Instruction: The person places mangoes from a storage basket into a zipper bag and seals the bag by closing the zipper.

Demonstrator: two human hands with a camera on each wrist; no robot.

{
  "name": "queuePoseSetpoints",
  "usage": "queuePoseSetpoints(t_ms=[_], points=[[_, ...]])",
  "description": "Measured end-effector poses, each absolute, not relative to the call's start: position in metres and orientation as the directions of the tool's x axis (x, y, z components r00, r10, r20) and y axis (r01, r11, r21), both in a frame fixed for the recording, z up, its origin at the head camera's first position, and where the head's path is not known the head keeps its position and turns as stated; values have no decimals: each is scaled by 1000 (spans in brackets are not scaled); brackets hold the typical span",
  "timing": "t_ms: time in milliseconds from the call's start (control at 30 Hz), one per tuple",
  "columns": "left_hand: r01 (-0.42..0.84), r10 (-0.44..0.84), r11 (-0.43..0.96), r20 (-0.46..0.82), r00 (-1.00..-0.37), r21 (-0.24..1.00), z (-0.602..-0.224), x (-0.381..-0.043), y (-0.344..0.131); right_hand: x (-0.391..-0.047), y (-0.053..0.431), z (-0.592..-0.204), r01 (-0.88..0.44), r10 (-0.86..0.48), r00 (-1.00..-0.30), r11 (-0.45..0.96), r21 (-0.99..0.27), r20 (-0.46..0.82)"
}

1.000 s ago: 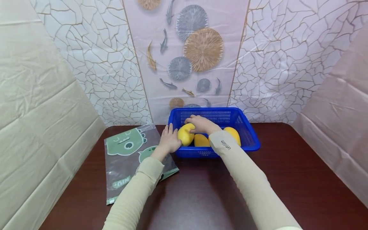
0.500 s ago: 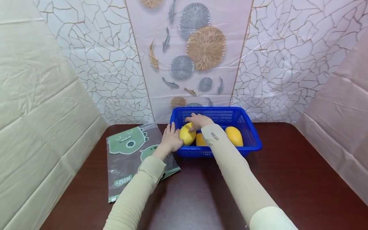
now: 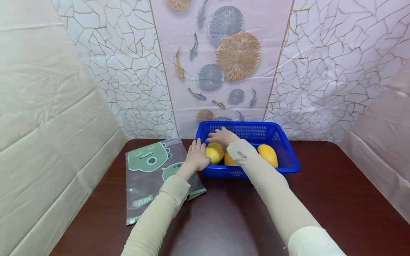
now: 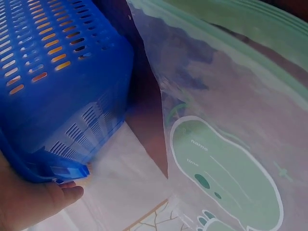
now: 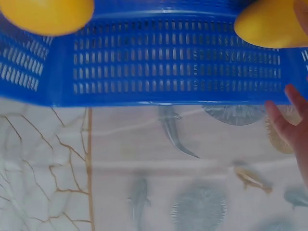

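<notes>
A blue plastic basket [image 3: 288,156] stands by the back wall with several yellow mangoes in it. My left hand [image 3: 196,158] rests on its left rim, fingers extended and pointing away, thumb side close to the leftmost mango [image 3: 214,153]. In the left wrist view, fingers [image 4: 67,192] show at the rim. My right hand [image 3: 222,137] hovers over the basket's left part, fingers loosely apart, holding nothing visible; in the right wrist view its fingers [image 5: 284,115] are spread. Another mango [image 3: 231,159] is partly hidden behind the right sleeve. A further mango [image 3: 268,154] lies at the right.
A clear plastic zip bag [image 3: 141,186] with green cartoon prints lies flat to the left of the basket, partly under the left forearm. The dark red-brown table [image 3: 330,199] is bounded by a patterned cloth wall [image 3: 320,71] behind and pale cloth at both sides.
The right hand has let go of the leftmost mango, which has tipped over and sits lower. The left hand stays on the rim. The head view has shifted slightly.
</notes>
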State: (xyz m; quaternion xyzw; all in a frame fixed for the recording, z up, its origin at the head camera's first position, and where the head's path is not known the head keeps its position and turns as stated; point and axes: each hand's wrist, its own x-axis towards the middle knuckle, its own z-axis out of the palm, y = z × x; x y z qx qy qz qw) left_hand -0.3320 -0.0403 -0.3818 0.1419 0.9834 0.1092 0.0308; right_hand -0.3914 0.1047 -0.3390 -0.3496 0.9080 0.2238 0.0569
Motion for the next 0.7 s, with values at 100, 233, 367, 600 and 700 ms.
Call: queuePoseSetpoints(t_ms=[100, 233, 367, 600, 700], points=[[269, 282, 938, -31, -959, 221, -382, -332, -39, -394, 106, -342, -693, -640, -717, 608, 388, -277], [268, 281, 940, -34, -959, 210, -382, -333, -39, -398, 111, -351, -688, -634, -723, 628, 364, -274], [266, 282, 943, -60, -957, 199, -381, -333, -38, -397, 113, -358, -676, -621, -737, 674, 297, -268], [253, 270, 947, -67, -960, 197, -379, -332, -37, -396, 109, -366, -673, -621, -738, 709, 212, -264], [248, 264, 950, -65, -962, 188, -380, -330, -39, -398, 106, -369, -674, -620, -736, 709, 209, -271]])
